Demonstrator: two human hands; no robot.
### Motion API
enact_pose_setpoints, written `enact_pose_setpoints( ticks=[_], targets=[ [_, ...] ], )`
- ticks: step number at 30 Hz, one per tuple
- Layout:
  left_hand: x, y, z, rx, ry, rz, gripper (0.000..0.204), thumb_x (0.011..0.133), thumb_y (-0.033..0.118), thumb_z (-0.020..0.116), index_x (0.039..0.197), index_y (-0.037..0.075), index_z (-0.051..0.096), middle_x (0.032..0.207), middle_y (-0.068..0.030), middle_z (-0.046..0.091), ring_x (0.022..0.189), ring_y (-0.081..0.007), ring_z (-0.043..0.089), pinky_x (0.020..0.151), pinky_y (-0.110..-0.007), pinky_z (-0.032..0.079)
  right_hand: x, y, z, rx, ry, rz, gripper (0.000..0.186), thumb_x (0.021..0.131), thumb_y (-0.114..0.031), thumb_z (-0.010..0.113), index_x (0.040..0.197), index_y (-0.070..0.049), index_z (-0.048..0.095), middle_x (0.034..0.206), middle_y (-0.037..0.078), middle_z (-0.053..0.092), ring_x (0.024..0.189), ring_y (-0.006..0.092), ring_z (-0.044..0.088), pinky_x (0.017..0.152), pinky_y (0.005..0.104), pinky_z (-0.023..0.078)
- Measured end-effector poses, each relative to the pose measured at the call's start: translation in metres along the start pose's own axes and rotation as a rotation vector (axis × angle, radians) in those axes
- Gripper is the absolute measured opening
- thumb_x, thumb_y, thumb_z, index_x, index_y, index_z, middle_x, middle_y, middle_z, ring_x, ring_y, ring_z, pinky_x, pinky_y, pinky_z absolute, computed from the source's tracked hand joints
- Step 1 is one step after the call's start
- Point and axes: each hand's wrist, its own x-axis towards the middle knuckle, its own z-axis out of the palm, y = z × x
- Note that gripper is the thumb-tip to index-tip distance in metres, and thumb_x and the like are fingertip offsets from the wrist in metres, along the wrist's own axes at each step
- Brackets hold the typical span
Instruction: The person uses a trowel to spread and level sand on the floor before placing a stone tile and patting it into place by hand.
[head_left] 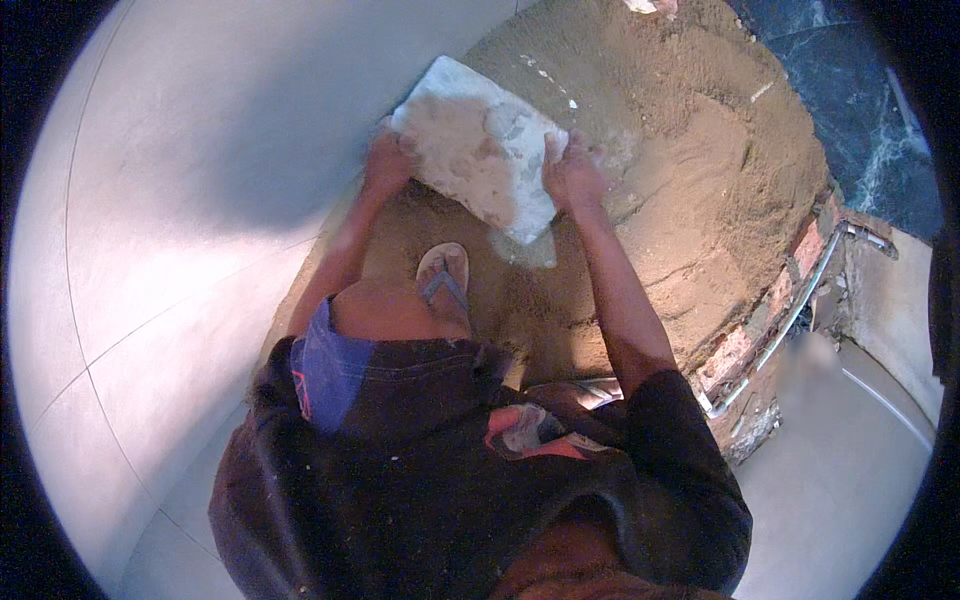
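Observation:
A roughly square slab, off-white with brown dirt smeared over its upper face (470, 140), is held at two opposite sides between my hands. My left hand (388, 165) grips its left edge, the fingers partly hidden by the edge. At the right corner my right hand (575, 178) closes on the slab, thumb on top. Beneath and around it spreads brown sand (690, 180). Whether the slab touches the sand or is slightly raised, I cannot tell.
Large pale floor tiles (180, 270) border the sand on the left. Dark blue veined tiles (850, 110) lie at the far right. Broken brickwork (730, 350) and a thin grey pipe (785, 325) run along the right edge. My sandalled foot (443, 275) stands on the sand.

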Motion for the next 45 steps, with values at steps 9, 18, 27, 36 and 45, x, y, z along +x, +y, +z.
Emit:
enact_pose_setpoints(
  ticks=[9, 18, 27, 36, 45],
  targets=[
    [0.003, 0.019, 0.036, -0.364, 0.217, 0.025, 0.054, 0.094, 0.035, 0.058, 0.133, -0.003, 0.051, 0.128, -0.0300, 0.056, 0.120, -0.0470, 0.053, 0.106, -0.051, 0.040, 0.013, 0.031, -0.017, 0.029, -0.141, -0.052, 0.062, 0.097, -0.053, 0.046, 0.127, 0.001, 0.056, 0.126, 0.032, 0.057, 0.117, 0.0504, 0.055, 0.102, 0.0539, 0.043],
    [-0.054, -0.001, -0.012, 0.045, 0.181, -0.024, 0.059, 0.091, 0.032, 0.064, 0.133, -0.005, 0.048, 0.123, -0.0303, 0.058, 0.122, -0.0467, 0.050, 0.105, -0.051, 0.039, -0.034, 0.014, -0.059, -0.098, -0.517, -0.197, 0.066, 0.099, -0.053, 0.039, 0.141, -0.002, 0.045, 0.130, 0.028, 0.057, 0.122, 0.0484, 0.052, 0.104, 0.0523, 0.041],
    [-0.125, 0.025, -0.045, 0.131, 0.187, -0.143, 0.078, 0.090, 0.043, 0.066, 0.139, -0.012, 0.042, 0.139, -0.0328, 0.048, 0.131, -0.0420, 0.046, 0.110, -0.046, 0.038, -0.020, 0.054, -0.013, 0.063, -0.460, -0.459, 0.077, 0.098, -0.058, 0.038, 0.150, -0.002, 0.031, 0.136, 0.029, 0.053, 0.127, 0.0465, 0.050, 0.108, 0.0509, 0.039],
    [-0.044, -0.049, -0.020, -0.045, 0.225, -0.130, 0.063, 0.088, 0.047, 0.065, 0.123, -0.005, 0.059, 0.122, -0.0319, 0.060, 0.119, -0.0449, 0.055, 0.102, -0.048, 0.044, -0.042, 0.003, 0.007, 0.168, -0.291, -0.323, 0.086, 0.089, -0.063, 0.054, 0.144, 0.001, 0.039, 0.132, 0.031, 0.055, 0.121, 0.0460, 0.055, 0.103, 0.0496, 0.043],
    [-0.104, 0.032, -0.033, -0.149, 0.364, -0.178, 0.053, 0.085, 0.039, 0.073, 0.116, -0.003, 0.061, 0.115, -0.0281, 0.064, 0.109, -0.0431, 0.061, 0.093, -0.047, 0.048, -0.079, 0.011, -0.033, 0.146, -0.264, -0.212, 0.072, 0.091, -0.057, 0.057, 0.132, 0.002, 0.055, 0.121, 0.029, 0.063, 0.114, 0.0460, 0.059, 0.099, 0.0484, 0.047]
  ],
)
